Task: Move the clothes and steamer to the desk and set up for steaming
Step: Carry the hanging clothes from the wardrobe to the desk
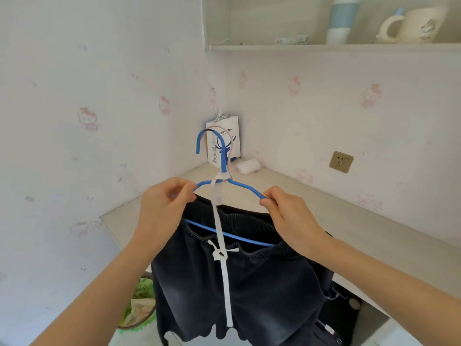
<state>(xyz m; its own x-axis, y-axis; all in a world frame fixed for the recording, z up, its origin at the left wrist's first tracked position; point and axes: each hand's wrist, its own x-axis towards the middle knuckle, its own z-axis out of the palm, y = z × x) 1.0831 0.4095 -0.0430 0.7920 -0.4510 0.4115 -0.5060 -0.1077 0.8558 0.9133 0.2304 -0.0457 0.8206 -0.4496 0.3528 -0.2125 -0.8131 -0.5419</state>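
Observation:
A pair of dark denim shorts (pixel 249 290) with a white drawstring hangs on a blue hanger (pixel 222 156), held up over the front edge of a pale desk (pixel 349 221). My left hand (pixel 162 208) pinches the hanger's left shoulder. On the right shoulder end my right hand (pixel 291 221) has closed its fingers. A second, beige hook shows behind the blue one. No steamer is in view.
A white paper bag with a blue deer print (pixel 224 143) and a small white roll (pixel 248 166) stand in the desk's far corner. A wall socket (pixel 341 161) sits at the right. Above, a shelf (pixel 324 47) carries a mug. A bin with scraps (pixel 139 305) is below left.

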